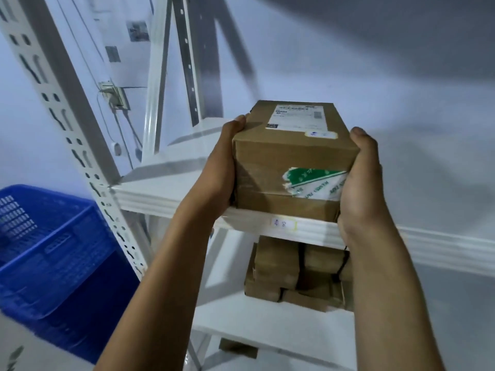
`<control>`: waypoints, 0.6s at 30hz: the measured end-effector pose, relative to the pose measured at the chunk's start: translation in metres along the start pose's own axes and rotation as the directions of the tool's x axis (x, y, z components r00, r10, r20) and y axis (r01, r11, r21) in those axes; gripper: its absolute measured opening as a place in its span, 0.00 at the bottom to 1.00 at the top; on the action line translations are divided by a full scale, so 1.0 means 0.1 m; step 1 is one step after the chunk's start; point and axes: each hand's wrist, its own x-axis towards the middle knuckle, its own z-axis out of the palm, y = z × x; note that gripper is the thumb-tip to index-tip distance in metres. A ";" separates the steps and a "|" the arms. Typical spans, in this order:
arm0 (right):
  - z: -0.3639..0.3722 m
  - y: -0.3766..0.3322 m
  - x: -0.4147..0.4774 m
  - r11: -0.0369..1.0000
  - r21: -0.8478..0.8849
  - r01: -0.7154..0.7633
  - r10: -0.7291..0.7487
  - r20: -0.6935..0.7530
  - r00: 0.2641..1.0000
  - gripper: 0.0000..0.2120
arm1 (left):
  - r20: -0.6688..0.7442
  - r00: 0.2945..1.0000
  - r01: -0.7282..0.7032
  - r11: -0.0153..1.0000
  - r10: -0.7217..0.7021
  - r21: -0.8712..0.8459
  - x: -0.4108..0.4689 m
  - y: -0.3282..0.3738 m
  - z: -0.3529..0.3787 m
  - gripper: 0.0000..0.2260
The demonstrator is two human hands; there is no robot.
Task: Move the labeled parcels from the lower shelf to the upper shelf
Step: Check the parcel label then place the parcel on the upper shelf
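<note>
A brown cardboard parcel (289, 156) with a white shipping label on top and green-and-white tape on its near face is held between both hands. My left hand (223, 167) presses its left side and my right hand (360, 183) cups its right side. The parcel's bottom edge is at the front lip of the white upper shelf (166, 194). On the lower shelf (267, 322) below, several more brown parcels (278, 271) are stacked, partly hidden by my right forearm.
A white perforated upright (61, 108) of the rack rises at the left. A blue plastic crate (45, 253) stands left of the rack. A small label (282, 224) is stuck on the upper shelf's front edge. A wall socket with cables (115, 99) is behind.
</note>
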 end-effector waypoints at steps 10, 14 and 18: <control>0.03 -0.06 -0.01 0.991 -0.116 -0.073 0.065 -0.071 0.995 0.26 | 0.036 0.999 -0.013 0.999 0.015 -0.046 0.01 -0.05 -0.01 0.24; -0.01 -0.06 -0.02 0.983 -0.152 -0.103 0.090 -0.094 0.991 0.26 | 0.040 0.999 -0.005 0.998 0.007 -0.056 0.01 -0.04 -0.02 0.25; 0.01 -0.08 -0.05 0.981 -0.162 -0.111 0.095 -0.109 0.990 0.28 | 0.045 0.999 0.000 0.997 0.003 -0.081 0.00 -0.04 -0.02 0.22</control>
